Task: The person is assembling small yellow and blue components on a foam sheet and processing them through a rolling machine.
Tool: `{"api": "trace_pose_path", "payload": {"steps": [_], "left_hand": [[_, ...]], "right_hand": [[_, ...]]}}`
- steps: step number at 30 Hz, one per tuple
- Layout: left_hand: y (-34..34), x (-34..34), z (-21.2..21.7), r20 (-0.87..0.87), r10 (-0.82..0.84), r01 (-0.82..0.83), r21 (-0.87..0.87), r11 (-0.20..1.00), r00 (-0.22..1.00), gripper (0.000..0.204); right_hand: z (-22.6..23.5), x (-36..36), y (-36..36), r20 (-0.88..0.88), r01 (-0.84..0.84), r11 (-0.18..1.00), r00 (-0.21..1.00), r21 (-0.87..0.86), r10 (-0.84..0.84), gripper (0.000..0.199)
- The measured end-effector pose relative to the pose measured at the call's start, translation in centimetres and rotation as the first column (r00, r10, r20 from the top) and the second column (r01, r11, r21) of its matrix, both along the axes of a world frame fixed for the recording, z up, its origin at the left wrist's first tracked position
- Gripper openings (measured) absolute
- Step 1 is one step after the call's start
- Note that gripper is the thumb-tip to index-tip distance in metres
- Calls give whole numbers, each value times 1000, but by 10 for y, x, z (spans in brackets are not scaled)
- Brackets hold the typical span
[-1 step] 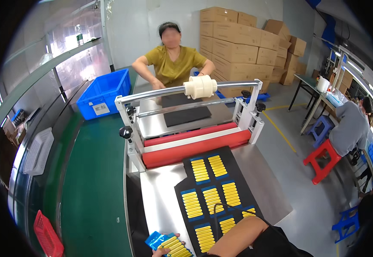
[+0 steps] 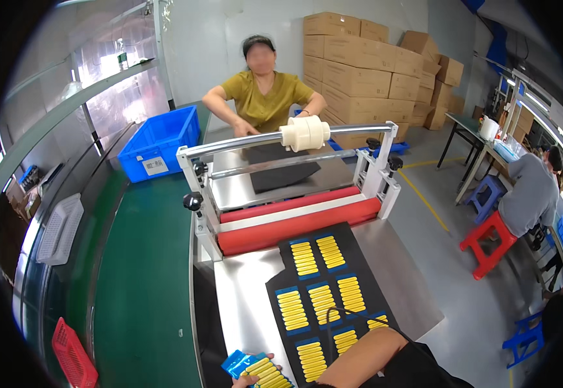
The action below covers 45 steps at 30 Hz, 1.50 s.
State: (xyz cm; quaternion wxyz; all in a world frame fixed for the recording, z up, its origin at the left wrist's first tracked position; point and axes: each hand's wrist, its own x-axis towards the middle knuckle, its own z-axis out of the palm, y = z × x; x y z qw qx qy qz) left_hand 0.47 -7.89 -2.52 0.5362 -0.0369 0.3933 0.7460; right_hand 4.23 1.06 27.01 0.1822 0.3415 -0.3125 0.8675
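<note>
Low in the picture, my left hand (image 2: 245,381) is closed on a few blue cards with yellow strips (image 2: 265,372), thumb on one side and fingertips on the other. My right forearm (image 2: 365,355) comes in from the lower right over a black sheet (image 2: 274,284); its hand is cut off by the lower edge. On that sheet lie several more blue cards with rows of yellow strips (image 2: 292,310), laid out in rows. The sheet's far edge lies close to the red roller (image 2: 294,226) of a roller machine. A thin dark cable (image 2: 329,330) crosses the cards.
A co-worker across the machine handles a dark sheet (image 2: 285,176) on a metal table. At left, a blue crate (image 2: 158,152) stands on a green belt (image 2: 139,278), with a red basket (image 2: 73,355) near. Cartons (image 2: 359,71) are stacked behind; another person sits on a red stool (image 2: 488,242).
The scene has shifted very slightly in the view. The co-worker's dark sheet has changed shape a little at its near edge. My left hand keeps its hold on the cards.
</note>
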Motion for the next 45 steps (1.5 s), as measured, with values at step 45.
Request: {"api": "trace_pose_path", "payload": {"steps": [45], "left_hand": [[9,-22,39,14,-264,262,-157,952,965,50]], "right_hand": [[-60,146,156,174,153,195,142,969,-974,12]]}}
